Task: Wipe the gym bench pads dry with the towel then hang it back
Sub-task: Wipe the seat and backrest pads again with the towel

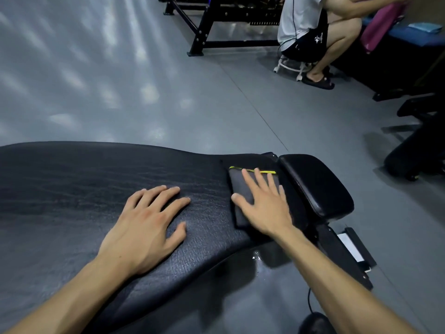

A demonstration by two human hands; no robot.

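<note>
A long black bench back pad (72,184) runs across the lower left, and a smaller black seat pad (317,184) sits at its right end. A folded dark grey towel with a yellow-green edge (238,186) lies flat on the right end of the back pad, beside the gap to the seat pad. My right hand (262,203) presses flat on the towel with fingers spread. My left hand (149,225) rests open on the bare back pad to the left of the towel.
Grey gym floor (120,80) stretches beyond the bench. A person (313,37) crouches at the top right by a black rack frame (204,37) and a blue bench. Dark equipment (419,145) stands at the right edge. A wet patch (257,259) lies on the floor under the bench.
</note>
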